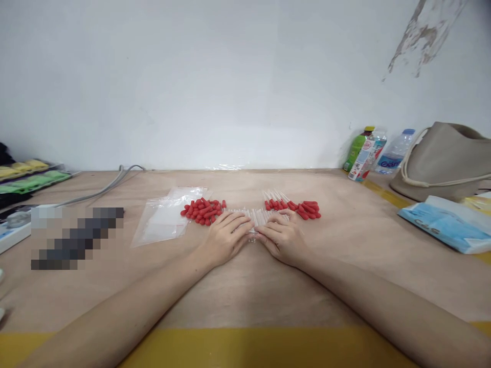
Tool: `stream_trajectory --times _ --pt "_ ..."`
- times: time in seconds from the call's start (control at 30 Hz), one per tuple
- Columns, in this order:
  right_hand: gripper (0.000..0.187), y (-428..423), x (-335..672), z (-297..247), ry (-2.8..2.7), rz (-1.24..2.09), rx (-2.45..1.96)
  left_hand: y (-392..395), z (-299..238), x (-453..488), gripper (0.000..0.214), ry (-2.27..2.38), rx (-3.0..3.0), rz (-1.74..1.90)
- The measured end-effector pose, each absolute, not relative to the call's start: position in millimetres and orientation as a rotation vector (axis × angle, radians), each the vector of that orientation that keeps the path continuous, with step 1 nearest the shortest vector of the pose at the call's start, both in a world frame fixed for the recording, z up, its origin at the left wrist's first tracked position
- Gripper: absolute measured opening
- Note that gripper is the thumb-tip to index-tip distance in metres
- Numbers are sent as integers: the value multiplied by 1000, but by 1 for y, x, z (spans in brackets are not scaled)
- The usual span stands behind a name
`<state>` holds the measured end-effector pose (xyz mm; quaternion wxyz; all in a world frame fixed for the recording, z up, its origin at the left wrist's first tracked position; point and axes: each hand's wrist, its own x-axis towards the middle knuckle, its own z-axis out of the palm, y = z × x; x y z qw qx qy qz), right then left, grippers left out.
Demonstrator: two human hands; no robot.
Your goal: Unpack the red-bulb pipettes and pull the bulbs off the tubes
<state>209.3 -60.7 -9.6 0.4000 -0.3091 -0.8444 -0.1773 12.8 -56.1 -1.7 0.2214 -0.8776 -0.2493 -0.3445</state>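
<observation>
Both my hands rest palm down on the brown table [245, 286], fingertips meeting over a row of clear glass tubes [253, 216]. My left hand [226, 236] lies flat with fingers stretched out on the tubes' left part. My right hand [282, 235] lies the same way on the right part. A heap of loose red rubber caps [203, 210] sits just beyond my left hand. Beyond my right hand lie several tubes with red caps fitted [297, 206]. Neither hand grips anything.
Clear plastic bags [166, 217] lie left of the red caps. Three drink bottles [368, 152] stand at the back right beside a beige bag [447, 161] and a blue packet [447, 222]. A grey cable [103, 190] and trays of yellow and green items [30, 176] are at the left.
</observation>
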Motion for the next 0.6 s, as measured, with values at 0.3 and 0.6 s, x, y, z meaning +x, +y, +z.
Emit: stream_trajectory --times 0.3,0.6 --pt "12 -61 217 -12 -2156 -551 -717 -61 -2 16 11 -616 -2502 -928" --pt "9 -63 221 -10 -2071 -824 -598 -60 -8 11 9 -567 -2620 -1074"
